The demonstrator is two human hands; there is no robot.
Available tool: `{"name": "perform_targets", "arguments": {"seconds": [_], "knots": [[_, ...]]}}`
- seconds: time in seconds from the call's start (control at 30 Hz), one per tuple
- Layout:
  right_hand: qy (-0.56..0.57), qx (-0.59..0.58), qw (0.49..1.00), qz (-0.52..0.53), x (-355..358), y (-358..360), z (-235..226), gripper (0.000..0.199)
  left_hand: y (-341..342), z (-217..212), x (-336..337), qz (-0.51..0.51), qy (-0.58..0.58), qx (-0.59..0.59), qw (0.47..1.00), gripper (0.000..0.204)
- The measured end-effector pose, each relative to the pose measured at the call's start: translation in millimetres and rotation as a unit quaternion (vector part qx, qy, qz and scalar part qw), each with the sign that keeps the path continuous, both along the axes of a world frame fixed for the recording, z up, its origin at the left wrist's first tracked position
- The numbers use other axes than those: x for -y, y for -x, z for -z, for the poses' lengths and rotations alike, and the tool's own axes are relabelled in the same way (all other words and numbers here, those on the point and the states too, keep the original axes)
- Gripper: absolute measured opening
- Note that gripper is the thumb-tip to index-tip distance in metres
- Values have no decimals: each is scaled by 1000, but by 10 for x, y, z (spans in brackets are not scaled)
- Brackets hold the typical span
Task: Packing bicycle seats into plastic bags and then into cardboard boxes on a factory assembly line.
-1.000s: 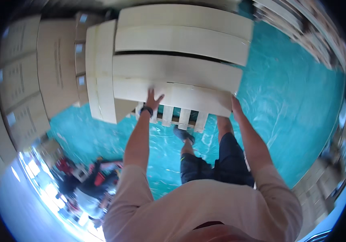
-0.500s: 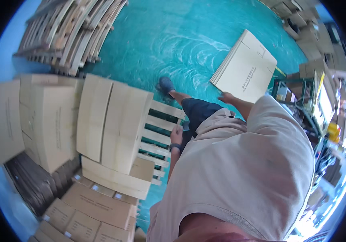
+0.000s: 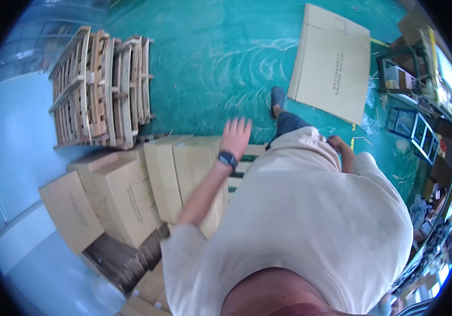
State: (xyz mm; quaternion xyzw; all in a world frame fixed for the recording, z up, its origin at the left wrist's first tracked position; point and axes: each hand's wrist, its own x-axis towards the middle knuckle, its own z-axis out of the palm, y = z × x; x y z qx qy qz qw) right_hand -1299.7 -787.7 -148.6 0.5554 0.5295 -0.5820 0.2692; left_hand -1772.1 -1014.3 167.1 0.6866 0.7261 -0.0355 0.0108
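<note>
My left hand (image 3: 236, 138) is raised in front of me with its fingers spread, holding nothing, a dark watch (image 3: 228, 159) on its wrist. It is nearest to the upright cardboard cartons (image 3: 165, 171) on my left and the wooden pallet slats (image 3: 255, 150) that show past them. My right hand (image 3: 336, 143) hangs beside my hip near the shirt hem, small and dim, its fingers not clear. Beyond it a stack of flat, unfolded cardboard cartons (image 3: 336, 63) lies on the green floor, apart from both hands.
Stacked wooden pallets (image 3: 102, 89) stand at the far left, beside a pale blue wall (image 3: 20, 126). More cartons (image 3: 125, 203) and a bundle of dark brown sheets (image 3: 125, 258) lie on the left. A dark metal frame (image 3: 415, 131) and a cluttered workbench (image 3: 444, 73) line the right.
My left hand has come up off the pallet side and opened out over the cartons. My right hand has drawn back toward my hip, away from the flat cartons. The view has turned.
</note>
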Motion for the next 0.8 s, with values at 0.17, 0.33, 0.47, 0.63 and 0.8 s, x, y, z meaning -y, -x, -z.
{"name": "perform_targets", "arguments": {"seconds": [0.17, 0.33, 0.47, 0.63, 0.8], "knots": [[-130, -97, 979, 126, -1052, 557, 213, 53, 350, -1512, -2600, 320, -116, -42, 939, 39], [-62, -130, 927, 345, -1905, 1149, -653, 54, -19, -1826, -4292, 494, -142, -53, 856, 32], [-47, -144, 855, 496, -2244, 1069, -805, 51, -283, -1818, -5294, 603, -157, -15, 782, 26], [-10, -63, 727, 684, -1757, 1053, -442, 55, -555, -1549, -6302, 716, -122, 42, 686, 22], [-193, -63, 630, 750, -2523, 1566, -994, 45, -758, -1143, -7536, 809, -104, 89, 571, 18]]}}
